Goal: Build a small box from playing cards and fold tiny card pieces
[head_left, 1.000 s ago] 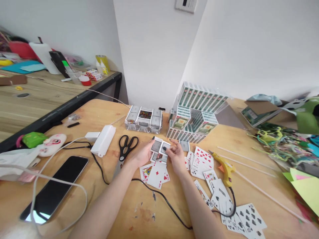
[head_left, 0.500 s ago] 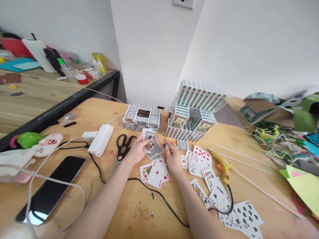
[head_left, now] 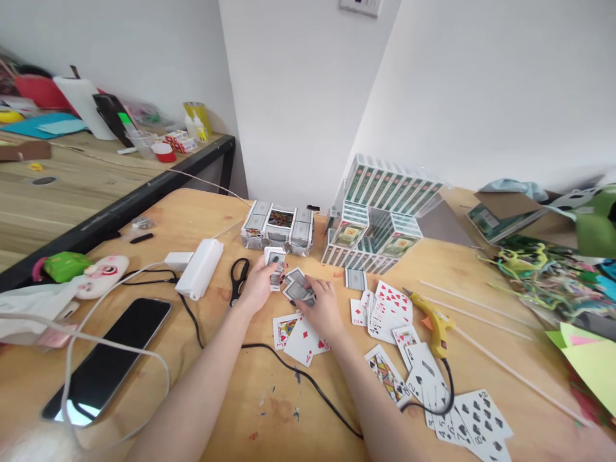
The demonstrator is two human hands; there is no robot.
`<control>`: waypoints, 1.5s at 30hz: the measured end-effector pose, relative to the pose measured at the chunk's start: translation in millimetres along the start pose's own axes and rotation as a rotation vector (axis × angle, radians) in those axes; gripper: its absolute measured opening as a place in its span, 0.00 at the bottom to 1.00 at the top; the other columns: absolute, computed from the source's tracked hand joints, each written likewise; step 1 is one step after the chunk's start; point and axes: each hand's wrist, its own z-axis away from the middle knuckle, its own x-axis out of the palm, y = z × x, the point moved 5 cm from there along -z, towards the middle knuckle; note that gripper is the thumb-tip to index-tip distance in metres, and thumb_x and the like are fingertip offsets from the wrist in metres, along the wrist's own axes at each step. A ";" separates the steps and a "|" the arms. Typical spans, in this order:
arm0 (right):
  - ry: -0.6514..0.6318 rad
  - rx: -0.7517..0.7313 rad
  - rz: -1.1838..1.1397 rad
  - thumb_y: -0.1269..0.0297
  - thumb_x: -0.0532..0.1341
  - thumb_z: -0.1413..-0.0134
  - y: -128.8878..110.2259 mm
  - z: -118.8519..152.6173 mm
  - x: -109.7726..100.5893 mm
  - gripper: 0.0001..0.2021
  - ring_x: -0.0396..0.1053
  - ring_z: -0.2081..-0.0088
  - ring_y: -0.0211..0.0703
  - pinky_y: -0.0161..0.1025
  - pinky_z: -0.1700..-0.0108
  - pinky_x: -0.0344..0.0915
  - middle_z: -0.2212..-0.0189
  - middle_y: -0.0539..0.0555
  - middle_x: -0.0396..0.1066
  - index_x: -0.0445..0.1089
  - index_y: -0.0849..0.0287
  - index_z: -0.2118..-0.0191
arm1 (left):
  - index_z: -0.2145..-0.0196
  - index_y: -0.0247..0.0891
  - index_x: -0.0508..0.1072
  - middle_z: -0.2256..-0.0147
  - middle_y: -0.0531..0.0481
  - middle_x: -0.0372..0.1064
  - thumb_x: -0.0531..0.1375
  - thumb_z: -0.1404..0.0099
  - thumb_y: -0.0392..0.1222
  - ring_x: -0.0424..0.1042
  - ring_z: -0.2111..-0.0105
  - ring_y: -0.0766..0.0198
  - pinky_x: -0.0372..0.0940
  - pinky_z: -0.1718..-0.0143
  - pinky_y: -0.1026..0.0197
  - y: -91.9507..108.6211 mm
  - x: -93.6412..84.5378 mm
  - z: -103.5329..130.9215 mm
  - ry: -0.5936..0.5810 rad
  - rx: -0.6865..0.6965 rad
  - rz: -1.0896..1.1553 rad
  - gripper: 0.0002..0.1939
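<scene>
My left hand (head_left: 258, 283) pinches grey-backed playing cards (head_left: 276, 257), held upright, just in front of a small structure made of cards (head_left: 278, 226). To its right, my right hand (head_left: 323, 304) has its fingers and thumb closed on the edges of face-down playing cards (head_left: 294, 283) on the table. Nearer to me lie face-up cards (head_left: 299, 346), among them an ace of diamonds and a jack, partly under my right hand. Black-handled scissors (head_left: 235, 282) lie beside my left hand, their blades hidden by the forearm.
Boxed card decks (head_left: 360, 260) are stacked behind. A yellow glue gun (head_left: 437, 324) lies at right among fanned cards (head_left: 387, 311) and white glue sticks (head_left: 486, 312). Its black cord (head_left: 308, 378) crosses beneath my forearms. At left are a phone (head_left: 110, 356) and a white power block (head_left: 199, 268).
My left hand has drawn slightly left with its cards, away from the face-down cards. My right hand has moved left onto those face-down cards and closed on them. The view has shifted slightly.
</scene>
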 end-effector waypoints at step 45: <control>0.081 0.330 -0.791 0.56 0.67 0.62 21.3 -4.7 -8.7 0.16 0.55 0.88 0.30 0.31 0.86 0.52 0.84 0.42 0.62 0.60 0.56 0.71 | 0.62 0.38 0.69 0.62 0.49 0.69 0.61 0.45 0.39 0.67 0.62 0.64 0.59 0.62 0.65 -36.7 41.0 21.5 -0.254 -0.156 -0.041 0.11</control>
